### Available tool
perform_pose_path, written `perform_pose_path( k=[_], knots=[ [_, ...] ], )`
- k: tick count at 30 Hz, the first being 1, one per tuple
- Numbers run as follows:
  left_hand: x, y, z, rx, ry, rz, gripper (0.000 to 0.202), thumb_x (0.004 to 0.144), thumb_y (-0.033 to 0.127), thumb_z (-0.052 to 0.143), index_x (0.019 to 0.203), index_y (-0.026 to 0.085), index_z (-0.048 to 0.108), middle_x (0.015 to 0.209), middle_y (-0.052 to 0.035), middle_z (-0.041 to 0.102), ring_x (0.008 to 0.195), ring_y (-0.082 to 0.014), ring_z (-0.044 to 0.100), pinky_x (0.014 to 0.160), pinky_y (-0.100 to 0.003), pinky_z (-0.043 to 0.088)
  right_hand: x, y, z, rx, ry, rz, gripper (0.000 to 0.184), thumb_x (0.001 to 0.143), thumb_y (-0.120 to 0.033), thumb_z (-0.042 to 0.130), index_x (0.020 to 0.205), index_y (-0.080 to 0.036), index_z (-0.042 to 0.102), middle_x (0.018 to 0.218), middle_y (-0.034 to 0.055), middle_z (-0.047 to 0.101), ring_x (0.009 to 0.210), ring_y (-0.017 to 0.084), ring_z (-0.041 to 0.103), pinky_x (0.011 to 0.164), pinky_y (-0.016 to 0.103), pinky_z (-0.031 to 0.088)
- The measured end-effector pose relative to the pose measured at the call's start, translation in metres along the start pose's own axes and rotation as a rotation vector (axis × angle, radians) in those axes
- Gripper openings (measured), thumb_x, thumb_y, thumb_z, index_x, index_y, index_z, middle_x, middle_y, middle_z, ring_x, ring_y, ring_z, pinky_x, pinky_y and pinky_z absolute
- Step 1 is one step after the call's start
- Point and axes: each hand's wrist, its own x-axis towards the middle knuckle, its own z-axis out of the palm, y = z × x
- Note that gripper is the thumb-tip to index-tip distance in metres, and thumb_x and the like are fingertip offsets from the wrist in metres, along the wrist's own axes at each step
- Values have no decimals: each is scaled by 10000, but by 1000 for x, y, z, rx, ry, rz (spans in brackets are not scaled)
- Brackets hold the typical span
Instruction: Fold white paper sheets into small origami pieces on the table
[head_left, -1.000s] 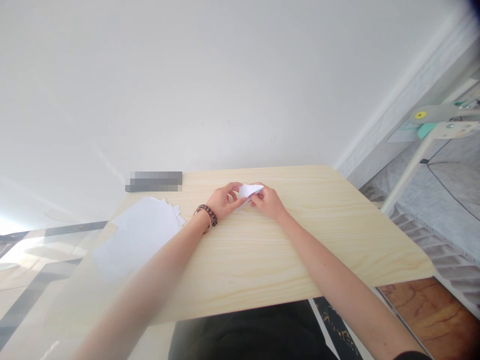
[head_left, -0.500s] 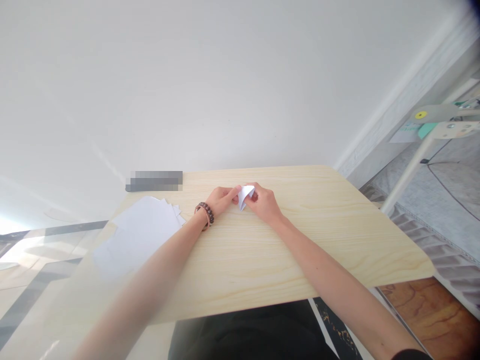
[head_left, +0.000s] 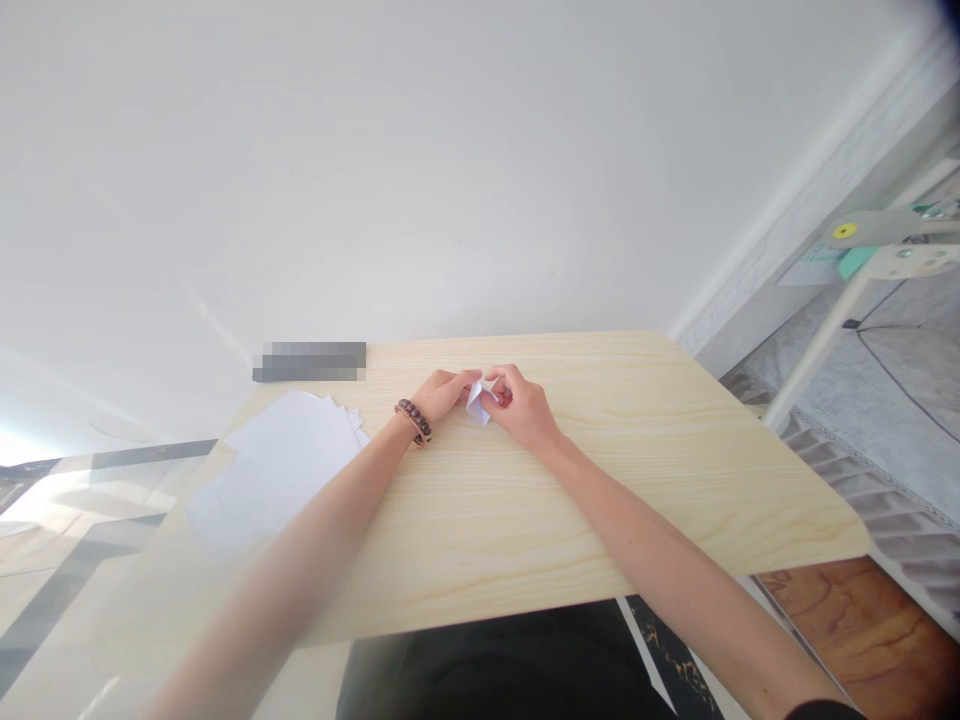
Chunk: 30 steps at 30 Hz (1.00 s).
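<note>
A small piece of folded white paper (head_left: 476, 404) is held between my two hands above the far middle of the wooden table (head_left: 480, 540). My left hand (head_left: 442, 396), with beaded bracelets at the wrist, pinches its left side. On the right side, my right hand (head_left: 522, 402) has its thumb at the paper's fold and its fingers curled. Part of the paper is hidden behind the fingers.
Several sheets of white paper (head_left: 281, 465) lie overlapping at the table's left. A blurred-out dark grey object (head_left: 309, 362) sits at the back left edge by the wall (head_left: 465, 180). A metal frame (head_left: 817, 345) stands beyond the right side.
The folded paper has turned and shifted slightly left, its pointed shape now less spread. My right thumb has moved further left into it, and the right index finger has lifted off its top.
</note>
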Motion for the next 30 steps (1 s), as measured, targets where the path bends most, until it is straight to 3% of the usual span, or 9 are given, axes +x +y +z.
perform_pose_path(
  k=[3,9,17,23,30],
  knots=[
    [0,-2,-1,30,18,-9,416,700,507,453,518,138,513,499,8,493,482,-104,405,499,-255,304,-1,2,-1,73,2,18,188,679,-230,493,854,-217,427,606,-45,452,533,93,435,553,208,364],
    [-3,-4,-4,-104,-7,9,383,678,486,502,510,142,483,480,24,412,470,-87,357,470,-244,262,0,2,-6,214,-59,-61,90,720,-208,416,809,-202,421,712,-10,494,580,91,458,561,212,385],
    [-1,-12,-8,-225,-81,37,360,705,463,520,621,116,573,573,5,511,533,-97,429,522,-236,324,1,2,-14,325,-166,-46,149,739,-219,406,876,-202,464,875,14,521,667,103,502,609,235,405],
    [1,-16,-7,-248,-93,62,375,711,463,531,670,101,618,613,-13,561,563,-107,464,546,-239,353,1,5,-11,251,-131,89,191,772,-387,445,778,-196,434,614,-38,430,534,83,396,512,210,321],
    [6,-21,-4,-204,-30,68,376,675,469,569,737,106,649,656,-28,607,584,-113,503,541,-230,374,2,6,-13,201,-197,72,266,804,-377,388,627,-179,409,545,-44,362,516,77,322,504,212,271]
  ],
)
